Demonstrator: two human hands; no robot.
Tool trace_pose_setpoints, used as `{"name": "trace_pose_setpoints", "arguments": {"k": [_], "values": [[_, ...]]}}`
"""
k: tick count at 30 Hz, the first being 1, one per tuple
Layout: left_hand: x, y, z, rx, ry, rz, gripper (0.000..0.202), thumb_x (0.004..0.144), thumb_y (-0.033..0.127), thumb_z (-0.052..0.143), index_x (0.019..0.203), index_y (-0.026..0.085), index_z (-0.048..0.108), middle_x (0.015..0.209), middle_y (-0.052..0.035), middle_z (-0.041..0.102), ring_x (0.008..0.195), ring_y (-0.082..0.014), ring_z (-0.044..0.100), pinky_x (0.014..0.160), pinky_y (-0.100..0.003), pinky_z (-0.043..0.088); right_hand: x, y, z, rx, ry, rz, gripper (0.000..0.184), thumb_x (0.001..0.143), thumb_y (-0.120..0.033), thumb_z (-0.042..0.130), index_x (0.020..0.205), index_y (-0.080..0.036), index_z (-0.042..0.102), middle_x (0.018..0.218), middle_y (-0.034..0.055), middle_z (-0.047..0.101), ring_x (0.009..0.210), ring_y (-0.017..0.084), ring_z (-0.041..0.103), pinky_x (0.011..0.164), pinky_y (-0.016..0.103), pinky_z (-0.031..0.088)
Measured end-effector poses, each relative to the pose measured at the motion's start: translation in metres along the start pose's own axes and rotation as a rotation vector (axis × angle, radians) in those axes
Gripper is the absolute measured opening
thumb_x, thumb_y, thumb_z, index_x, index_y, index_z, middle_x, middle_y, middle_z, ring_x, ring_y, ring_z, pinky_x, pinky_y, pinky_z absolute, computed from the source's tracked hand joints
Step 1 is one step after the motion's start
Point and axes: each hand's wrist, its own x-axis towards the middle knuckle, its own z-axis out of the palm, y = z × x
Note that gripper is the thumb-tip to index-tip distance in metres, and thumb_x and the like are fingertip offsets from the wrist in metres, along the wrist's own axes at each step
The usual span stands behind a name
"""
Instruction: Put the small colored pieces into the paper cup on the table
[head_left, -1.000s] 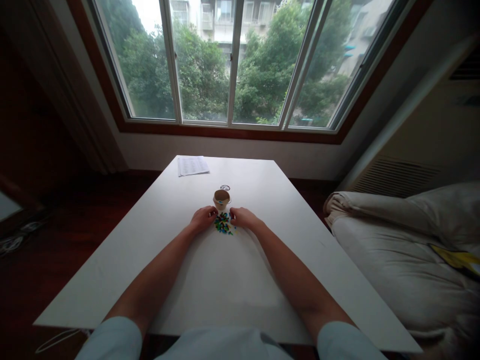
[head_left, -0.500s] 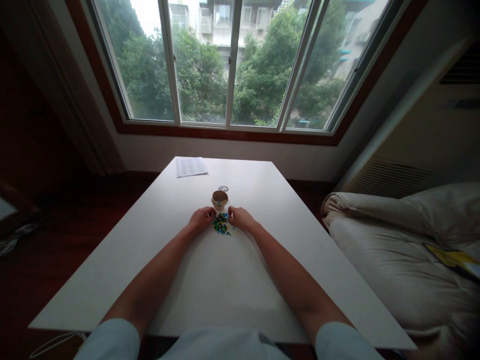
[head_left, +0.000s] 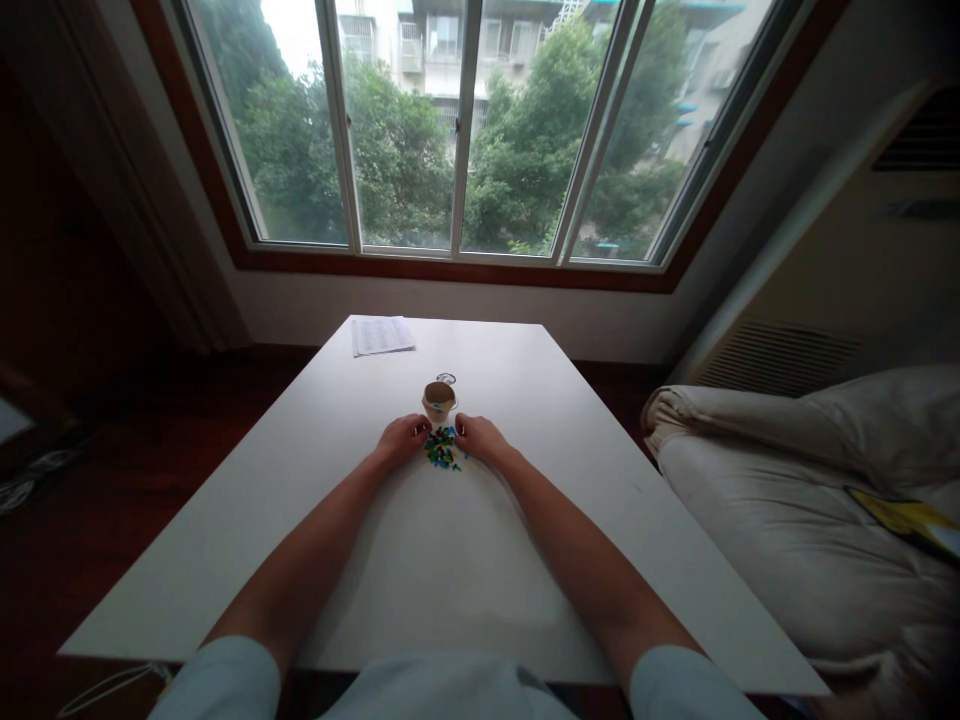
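A small heap of coloured beads (head_left: 442,450), mostly green, blue and yellow, lies on the white table (head_left: 450,560). My left hand (head_left: 403,438) rests at the heap's left edge with its fingers curled. My right hand (head_left: 476,437) sits at the heap's right edge, fingers curled in as well. What the fingertips pinch is too small to see. Just beyond the beads stands a small brown paper cup (head_left: 439,400) with something blue inside.
A printed sheet of paper (head_left: 382,335) lies at the table's far left corner. A small ring-like object (head_left: 446,379) sits behind the cup. A cream sofa or cushion (head_left: 810,500) is on the right. A wide window (head_left: 465,130) faces the table.
Both hands stay at the bead heap; the right hand's fingertips have edged slightly toward the cup. The view has shifted a little.
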Motion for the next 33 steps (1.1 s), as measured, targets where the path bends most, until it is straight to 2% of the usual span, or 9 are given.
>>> {"name": "trace_pose_setpoints", "arguments": {"k": [5, 10, 16, 33], "values": [[0.0, 0.003, -0.002, -0.001, -0.008, -0.015, 0.022, 0.086, 0.028, 0.053, 0.096, 0.024, 0.073, 0.092, -0.0026, 0.071, 0.079, -0.0155, 0.06, 0.072, -0.026, 0.043, -0.001, -0.001, 0.004, 0.011, 0.037, 0.013, 0.016, 0.088, -0.03, 0.058, 0.101, -0.022, 0.063, 0.097, 0.0052, 0.07, 0.084, 0.018, 0.06, 0.065, 0.025, 0.03], [-0.001, 0.006, -0.004, -0.004, 0.0, -0.01, 0.021, 0.086, 0.027, 0.054, 0.095, 0.024, 0.073, 0.092, -0.0027, 0.072, 0.078, -0.0155, 0.061, 0.073, -0.026, 0.044, -0.003, -0.007, 0.004, 0.044, 0.115, -0.017, 0.015, 0.092, -0.025, 0.053, 0.101, -0.021, 0.064, 0.102, 0.0053, 0.07, 0.091, 0.018, 0.061, 0.072, 0.025, 0.035], [-0.002, 0.008, -0.007, -0.009, -0.014, -0.03, 0.021, 0.086, 0.027, 0.055, 0.096, 0.024, 0.073, 0.092, -0.0027, 0.072, 0.08, -0.0155, 0.061, 0.073, -0.025, 0.044, -0.005, -0.011, 0.0, 0.06, 0.098, -0.002, 0.018, 0.092, -0.022, 0.053, 0.105, -0.02, 0.066, 0.107, 0.0075, 0.068, 0.099, 0.019, 0.06, 0.08, 0.025, 0.038], [0.0, 0.004, -0.004, 0.016, -0.017, -0.014, 0.022, 0.087, 0.028, 0.052, 0.096, 0.024, 0.072, 0.093, -0.0028, 0.072, 0.079, -0.0157, 0.061, 0.072, -0.025, 0.043, -0.005, -0.011, 0.007, 0.037, 0.175, -0.009, 0.019, 0.094, -0.021, 0.052, 0.107, -0.02, 0.066, 0.106, 0.008, 0.062, 0.098, 0.018, 0.058, 0.084, 0.025, 0.039]]}}
